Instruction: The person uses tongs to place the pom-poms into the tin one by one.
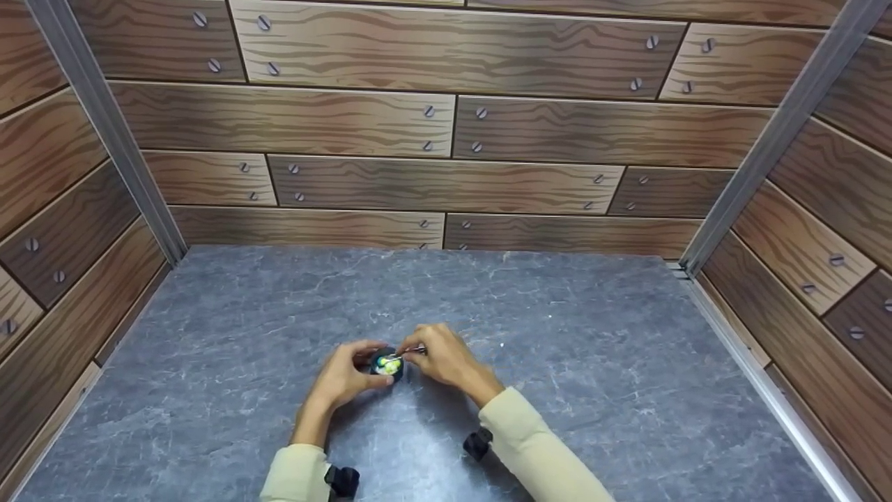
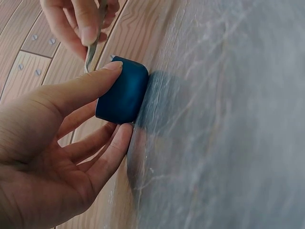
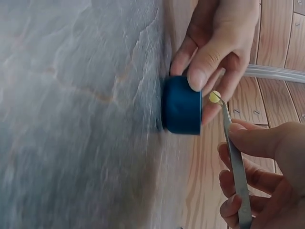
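Head view: grey stone table [image 1: 592,390] wide open left, right and far, wood-plank walls [image 1: 446,125] round its edges. Near centre, left hand [image 1: 345,376] pinches small dark blue cup [image 1: 387,365] between thumb and fingers. Right hand [image 1: 446,359] pinches metal tweezers [image 3: 237,171] gripping yellow bead [image 3: 215,97] at cup rim.

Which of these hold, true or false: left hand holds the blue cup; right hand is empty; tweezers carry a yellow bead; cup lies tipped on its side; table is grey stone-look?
1. The left hand holds the blue cup. True.
2. The right hand is empty. False: it pinches metal tweezers.
3. The tweezers carry a small yellow bead. True.
4. The cup lies tipped on its side. False: it stands base-down on the table.
5. The table is grey and stone-patterned. True.
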{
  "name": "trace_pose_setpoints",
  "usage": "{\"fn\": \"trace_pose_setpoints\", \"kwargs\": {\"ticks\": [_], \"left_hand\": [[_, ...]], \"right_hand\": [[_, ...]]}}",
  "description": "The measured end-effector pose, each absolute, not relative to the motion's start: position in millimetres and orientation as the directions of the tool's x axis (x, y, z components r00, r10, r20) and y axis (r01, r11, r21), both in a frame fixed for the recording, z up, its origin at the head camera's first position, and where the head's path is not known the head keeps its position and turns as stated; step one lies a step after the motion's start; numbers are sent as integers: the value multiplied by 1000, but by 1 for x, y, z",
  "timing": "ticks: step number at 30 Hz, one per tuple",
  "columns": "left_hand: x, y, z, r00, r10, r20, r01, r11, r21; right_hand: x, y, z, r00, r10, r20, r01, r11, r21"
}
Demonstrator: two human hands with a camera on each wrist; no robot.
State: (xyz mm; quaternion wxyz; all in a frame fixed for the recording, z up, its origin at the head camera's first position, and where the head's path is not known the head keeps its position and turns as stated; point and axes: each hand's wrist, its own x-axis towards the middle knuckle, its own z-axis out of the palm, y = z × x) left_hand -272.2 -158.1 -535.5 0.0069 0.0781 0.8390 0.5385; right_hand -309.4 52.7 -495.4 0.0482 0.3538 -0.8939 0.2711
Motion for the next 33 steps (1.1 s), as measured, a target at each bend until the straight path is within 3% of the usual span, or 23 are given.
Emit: {"fn": "trace_pose_setpoints", "kwargs": {"ticks": [16, 33], "left_hand": [[-273, -158, -536, -988, 139, 70, 122, 408, 905], [-272, -158, -535, -992, 113, 51, 96, 438, 894]], "right_hand": [[-307, 41, -503, -745, -590, 310, -666, 646, -373], [-308, 68, -499, -740, -576, 346, -672, 619, -407]]}}
